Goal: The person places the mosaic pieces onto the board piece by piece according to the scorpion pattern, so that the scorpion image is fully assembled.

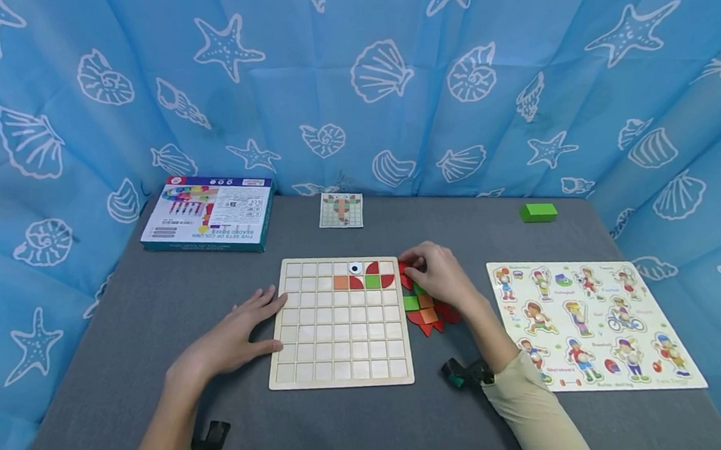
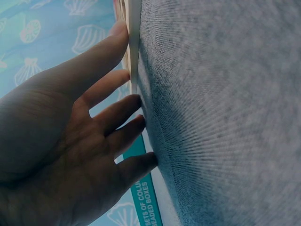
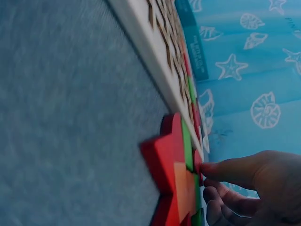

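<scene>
A wooden grid board point(image 1: 343, 332) lies on the table. Near its top right sit a white eye tile point(image 1: 355, 268), an orange square point(image 1: 341, 282), a green square point(image 1: 373, 281) and several red rounded pieces. With straight, spread fingers, my left hand point(image 1: 232, 337) touches the board's left edge; the left wrist view shows its thumb and index finger at that edge. Beside the right edge lies a cluster of loose red, green and orange pieces point(image 1: 428, 316). My right hand point(image 1: 443, 275) is at its far end, thumb and curled fingers pinching a red piece point(image 3: 197, 162).
A small pattern card point(image 1: 341, 210) lies behind the board, with a boxed toy point(image 1: 207, 212) to its left. At the right are a sports picture puzzle board point(image 1: 597, 326) and a green block point(image 1: 538, 212). A blue shell-print curtain point(image 1: 349, 77) surrounds the table.
</scene>
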A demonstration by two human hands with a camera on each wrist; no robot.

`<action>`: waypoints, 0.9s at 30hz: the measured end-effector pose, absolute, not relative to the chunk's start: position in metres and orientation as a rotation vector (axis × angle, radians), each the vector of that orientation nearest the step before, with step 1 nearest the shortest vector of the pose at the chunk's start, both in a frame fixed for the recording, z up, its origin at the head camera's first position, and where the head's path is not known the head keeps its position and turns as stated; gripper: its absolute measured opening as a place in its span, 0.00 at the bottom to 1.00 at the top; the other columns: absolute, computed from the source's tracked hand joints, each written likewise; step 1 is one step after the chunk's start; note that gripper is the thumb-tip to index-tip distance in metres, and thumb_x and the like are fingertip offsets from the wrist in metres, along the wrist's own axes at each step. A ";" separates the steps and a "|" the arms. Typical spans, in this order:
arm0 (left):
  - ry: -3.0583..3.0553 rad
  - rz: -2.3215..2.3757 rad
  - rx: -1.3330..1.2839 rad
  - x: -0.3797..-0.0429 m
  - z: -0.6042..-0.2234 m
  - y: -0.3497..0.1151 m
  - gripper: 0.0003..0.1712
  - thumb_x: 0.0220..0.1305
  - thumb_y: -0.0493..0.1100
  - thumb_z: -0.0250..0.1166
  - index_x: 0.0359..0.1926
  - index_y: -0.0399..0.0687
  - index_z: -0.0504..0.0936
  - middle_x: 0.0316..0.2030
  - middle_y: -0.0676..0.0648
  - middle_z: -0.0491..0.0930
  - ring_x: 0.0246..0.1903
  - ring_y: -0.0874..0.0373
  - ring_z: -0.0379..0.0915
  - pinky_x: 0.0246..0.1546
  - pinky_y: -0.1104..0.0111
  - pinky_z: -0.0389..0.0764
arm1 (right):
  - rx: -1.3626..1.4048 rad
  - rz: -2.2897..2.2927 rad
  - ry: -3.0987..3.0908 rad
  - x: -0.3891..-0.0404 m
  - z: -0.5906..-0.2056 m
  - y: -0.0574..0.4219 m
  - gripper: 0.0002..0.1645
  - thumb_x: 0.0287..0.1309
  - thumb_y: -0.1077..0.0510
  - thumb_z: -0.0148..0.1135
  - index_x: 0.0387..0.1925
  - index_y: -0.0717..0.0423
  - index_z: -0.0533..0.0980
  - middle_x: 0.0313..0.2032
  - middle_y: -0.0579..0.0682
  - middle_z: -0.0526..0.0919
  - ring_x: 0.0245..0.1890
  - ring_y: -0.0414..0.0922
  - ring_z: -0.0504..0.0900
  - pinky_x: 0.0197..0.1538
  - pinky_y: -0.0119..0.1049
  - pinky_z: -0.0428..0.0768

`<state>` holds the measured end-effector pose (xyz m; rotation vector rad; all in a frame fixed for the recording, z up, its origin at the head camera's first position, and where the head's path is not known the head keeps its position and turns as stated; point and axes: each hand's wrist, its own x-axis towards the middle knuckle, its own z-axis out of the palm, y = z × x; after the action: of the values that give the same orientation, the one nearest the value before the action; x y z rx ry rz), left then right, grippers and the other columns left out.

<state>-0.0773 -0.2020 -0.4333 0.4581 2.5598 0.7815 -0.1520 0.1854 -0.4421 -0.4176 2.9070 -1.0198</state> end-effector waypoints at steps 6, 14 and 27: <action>2.553 0.783 0.457 -0.077 -0.434 -0.203 0.50 0.72 0.52 0.74 0.86 0.50 0.59 0.86 0.33 0.52 0.86 0.29 0.42 0.80 0.24 0.48 | -0.443 -0.957 2.855 -0.162 -0.444 0.188 0.12 0.68 0.65 0.71 0.51 0.64 0.88 0.47 0.61 0.87 0.40 0.49 0.83 0.45 0.43 0.82; 2.547 0.794 0.459 -0.077 -0.434 -0.204 0.50 0.72 0.52 0.73 0.86 0.50 0.59 0.86 0.33 0.52 0.87 0.29 0.42 0.80 0.24 0.47 | -0.393 -0.963 2.794 -0.168 -0.439 0.190 0.10 0.67 0.63 0.73 0.47 0.61 0.84 0.42 0.58 0.89 0.40 0.49 0.87 0.47 0.47 0.90; 2.571 0.784 0.455 -0.076 -0.434 -0.202 0.50 0.71 0.51 0.74 0.86 0.50 0.60 0.86 0.33 0.53 0.86 0.29 0.43 0.80 0.25 0.48 | -0.436 -1.193 2.753 -0.157 -0.430 0.188 0.08 0.72 0.61 0.70 0.50 0.58 0.87 0.46 0.57 0.93 0.44 0.51 0.93 0.51 0.48 0.93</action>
<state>-0.0762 -0.2023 -0.4338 0.4545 2.5711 0.7837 -0.1571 0.1885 -0.4304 -0.4356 2.7525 -1.1926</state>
